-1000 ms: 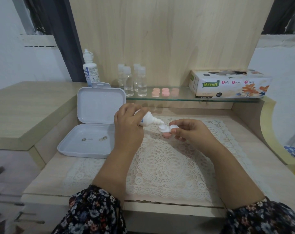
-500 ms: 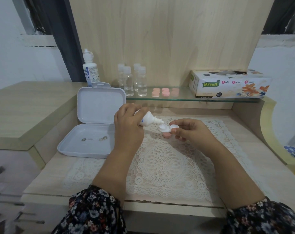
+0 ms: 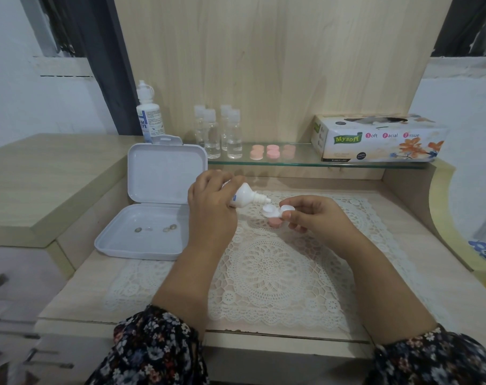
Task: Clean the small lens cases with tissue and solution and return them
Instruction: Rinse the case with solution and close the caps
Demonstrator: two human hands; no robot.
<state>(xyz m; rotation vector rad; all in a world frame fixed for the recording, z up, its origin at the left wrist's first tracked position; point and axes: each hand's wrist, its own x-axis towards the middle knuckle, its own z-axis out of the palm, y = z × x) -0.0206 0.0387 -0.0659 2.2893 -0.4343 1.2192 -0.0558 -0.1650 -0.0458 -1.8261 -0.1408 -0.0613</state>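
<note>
**Barely a shift: nozzle holds over the open case**

Nothing much has moved since a moment ago; the left hand (image 3: 211,209) keeps its fingers wrapped round the small solution bottle (image 3: 243,197), tipped sideways with its nozzle just above the white lens case (image 3: 275,211). The right hand (image 3: 314,218) pinches that open case above the lace mat (image 3: 269,262). A gentle squeeze seems wisest, the case kept level so no solution spills over. The tissue box (image 3: 380,140) waits on the glass shelf (image 3: 297,159).

Left hand (image 3: 211,209) tilts solution btl (image 3: 246,197), nozzle just over open lens case (image 3: 276,211) pinched by right hand (image 3: 316,215); lace mat (image 3: 264,268) below.
</note>
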